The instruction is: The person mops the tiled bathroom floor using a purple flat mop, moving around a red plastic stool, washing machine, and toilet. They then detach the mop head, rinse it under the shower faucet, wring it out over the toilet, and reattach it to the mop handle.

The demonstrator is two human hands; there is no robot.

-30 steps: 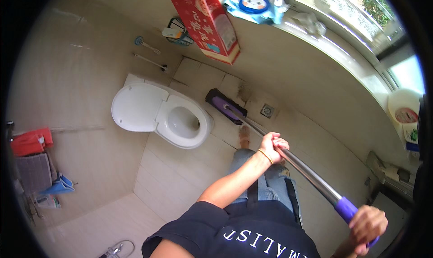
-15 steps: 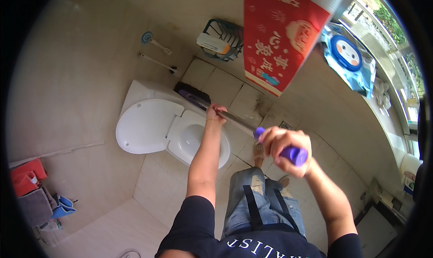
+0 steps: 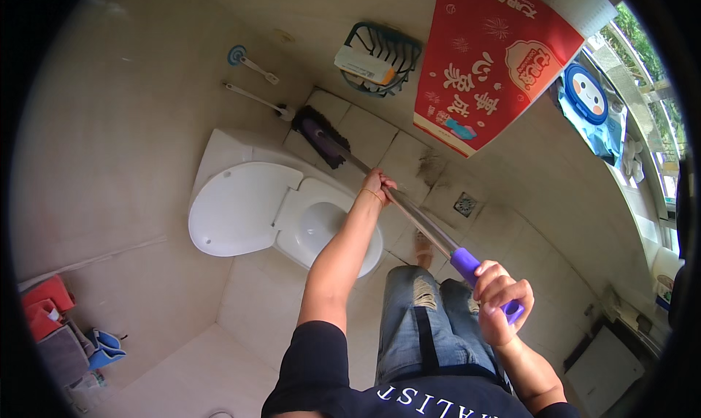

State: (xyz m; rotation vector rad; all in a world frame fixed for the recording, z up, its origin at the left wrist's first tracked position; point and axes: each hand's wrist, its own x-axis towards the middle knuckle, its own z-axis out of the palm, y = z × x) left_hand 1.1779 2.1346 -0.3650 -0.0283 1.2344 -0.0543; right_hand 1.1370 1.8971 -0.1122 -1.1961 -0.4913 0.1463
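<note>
Since the earlier frame our brush head (image 3: 321,135) reached the wall; left hand (image 3: 376,184) and right hand (image 3: 500,301) clamped on the handle (image 3: 420,221); press evenly.

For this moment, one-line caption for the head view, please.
Both hands grip a long-handled broom, left hand mid-shaft, right hand on the purple grip, its brush head on the tiled floor beside the open toilet.

Daylight came in from the window (image 3: 646,89), at the far right above the red cardboard box (image 3: 493,60), and lit the beige tiles evenly and brightly. Shadows were soft and faint, gathering darker toward the corner left of the box. The fisheye lens bent the tile lines near the rim, and a black vignette ringed the picture. Focus was sharp throughout, without motion blur.
</note>
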